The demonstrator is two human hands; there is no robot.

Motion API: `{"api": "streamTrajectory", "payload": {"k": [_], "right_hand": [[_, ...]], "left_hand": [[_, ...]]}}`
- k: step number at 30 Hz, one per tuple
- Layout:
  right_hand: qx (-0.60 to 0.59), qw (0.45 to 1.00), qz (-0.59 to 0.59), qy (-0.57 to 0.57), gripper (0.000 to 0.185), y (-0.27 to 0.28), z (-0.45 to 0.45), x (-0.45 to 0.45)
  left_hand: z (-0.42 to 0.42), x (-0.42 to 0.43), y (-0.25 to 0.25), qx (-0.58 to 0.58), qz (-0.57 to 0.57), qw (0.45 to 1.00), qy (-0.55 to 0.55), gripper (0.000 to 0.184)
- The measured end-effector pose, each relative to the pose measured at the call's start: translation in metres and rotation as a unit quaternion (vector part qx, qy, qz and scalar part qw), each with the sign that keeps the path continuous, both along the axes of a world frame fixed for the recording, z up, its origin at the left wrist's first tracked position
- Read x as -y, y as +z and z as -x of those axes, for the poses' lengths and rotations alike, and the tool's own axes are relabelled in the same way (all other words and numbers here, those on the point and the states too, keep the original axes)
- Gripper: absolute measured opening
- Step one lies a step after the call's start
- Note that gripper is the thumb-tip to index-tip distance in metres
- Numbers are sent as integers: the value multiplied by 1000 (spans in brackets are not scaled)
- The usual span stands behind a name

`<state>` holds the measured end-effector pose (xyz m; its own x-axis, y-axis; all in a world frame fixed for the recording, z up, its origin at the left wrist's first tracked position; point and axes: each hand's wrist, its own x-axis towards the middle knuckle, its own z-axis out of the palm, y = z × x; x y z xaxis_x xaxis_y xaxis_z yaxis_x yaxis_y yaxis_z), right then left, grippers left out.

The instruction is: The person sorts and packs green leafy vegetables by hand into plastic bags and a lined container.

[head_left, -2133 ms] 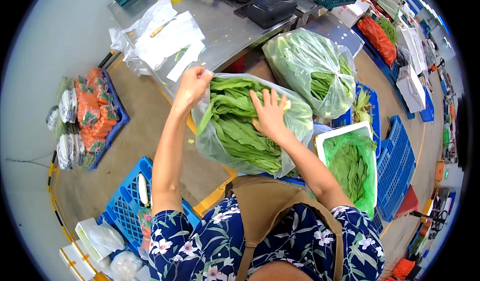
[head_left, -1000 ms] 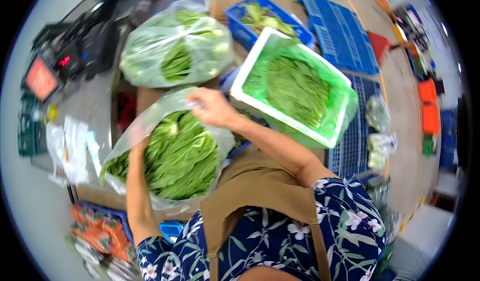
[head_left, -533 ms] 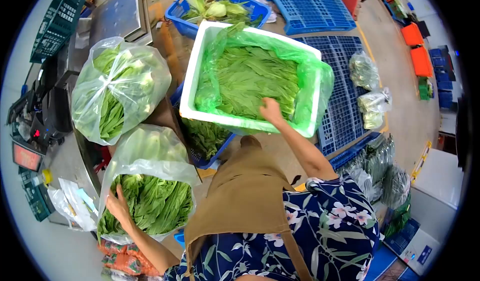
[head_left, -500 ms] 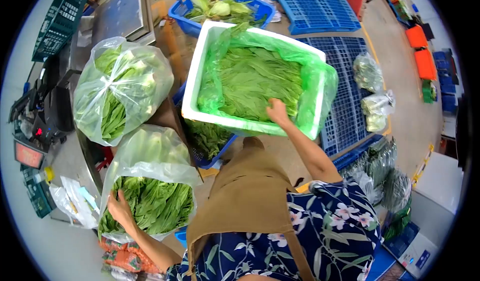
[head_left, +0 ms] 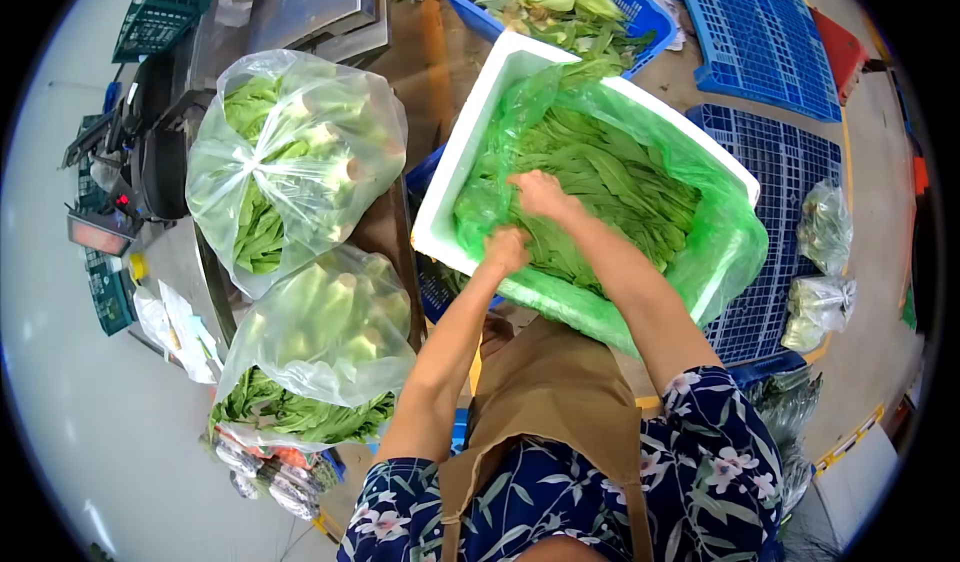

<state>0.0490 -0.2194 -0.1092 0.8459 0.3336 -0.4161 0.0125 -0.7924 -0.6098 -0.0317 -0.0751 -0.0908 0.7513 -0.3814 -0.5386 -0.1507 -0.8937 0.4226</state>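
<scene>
A white foam box (head_left: 735, 170) lined with a green plastic bag (head_left: 735, 240) stands in front of me, filled with long green leafy vegetables (head_left: 610, 172). My left hand (head_left: 507, 249) is closed at the near left side of the box, fingers curled on the green bag. Just beyond it, my right hand (head_left: 543, 194) reaches across the leaves, its fingers bent against the bag's left part; the fingertips are partly hidden. To the left lie a knotted clear bag of leafy vegetables (head_left: 255, 177) and an open-mouthed clear bag (head_left: 330, 327) of the same kind.
A blue basket (head_left: 655, 47) with leaves and trimmings stands behind the box. Blue pallets (head_left: 770, 52) and bagged vegetables (head_left: 825, 227) lie to the right. At left are a metal platform (head_left: 310, 7) and a black device (head_left: 160, 177).
My left hand has left the open clear bag and moved right to the foam box. My right hand has shifted to the box's left side. The clear bag's mouth has sagged over its leaves.
</scene>
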Motion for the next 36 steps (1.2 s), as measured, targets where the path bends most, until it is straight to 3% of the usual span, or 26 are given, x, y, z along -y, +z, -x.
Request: {"api": "streamTrajectory", "payload": {"k": [1,3,5,7,8,9,11,13,14,18,23,27,28,31,34,36], "right_hand": [[-9,1000,-13,3,37,4,-9,0],[-6,1000,5,-7,35,-3,-16,4],[50,998,29,7,33,-8,-17,6],[78,991,22,110,29,-12,-13,-10],[93,981,19,168,28,-18,-8,-24],[107,968,16,226,28,-21,-4,-38],[75,972,12,221,47,-17,-6,-67],[107,977,58,177,59,-18,-6,-93],[56,965,124,226,63,-19,-9,-100],[98,939,248,218,52,-47,11,-126],[66,964,181,185,62,-52,2,-129],[88,973,146,156,64,-9,14,-114],[85,978,125,146,63,10,19,-107],[180,983,2,22,63,55,51,-72],[287,957,-31,-22,66,99,89,-29],[304,951,-42,-44,68,107,114,-6]], "left_hand": [[-11,-6,13,24,-126,992,-16,39],[-25,-42,17,115,-121,976,138,58],[-28,-74,44,66,135,957,248,69],[-17,-71,92,273,-59,950,136,67],[-18,-90,90,268,-7,944,194,68],[-15,-95,98,256,-121,931,231,69],[-5,-125,96,198,-161,924,285,71],[0,-134,98,194,-108,918,330,67],[4,-135,98,194,-85,917,337,65],[15,-121,108,187,-17,911,368,54],[21,-93,125,199,25,897,393,44],[16,-74,142,176,117,896,390,36],[16,-72,136,212,114,907,346,34],[16,-62,129,2,208,870,447,35],[15,-51,98,-141,272,809,501,48],[1,-25,110,-322,291,721,540,63]]}}
